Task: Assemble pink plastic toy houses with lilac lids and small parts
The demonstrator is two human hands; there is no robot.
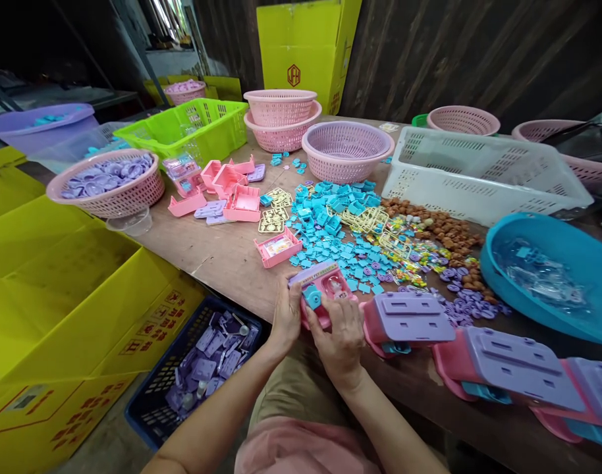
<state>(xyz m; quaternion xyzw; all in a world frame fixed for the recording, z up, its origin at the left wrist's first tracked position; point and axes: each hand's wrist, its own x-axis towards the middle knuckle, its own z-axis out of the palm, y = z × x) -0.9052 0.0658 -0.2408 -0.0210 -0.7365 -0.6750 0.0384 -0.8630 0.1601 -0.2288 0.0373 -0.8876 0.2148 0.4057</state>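
Observation:
A pink and purple toy pet house (325,284) with a lettered strip along its top is between my hands at the table's near edge. My left hand (287,308) grips its left side. My right hand (339,332) closes over its lower front, its fingers near a small blue part (312,296) and a clear window. Just beyond lies an open pink tray-like shell (278,247) with a printed card in it. To the right of my hands stand similar pink houses with purple tops (410,317). Behind them spreads a pile of small blue plastic pieces (325,224).
Pink baskets (281,135), a lilac basket (349,148), a green crate (197,135) and a white crate (483,174) line the back. A blue basin (552,276) stands at right. Below left are yellow cartons (83,316) and a dark crate (147,395) of purple parts.

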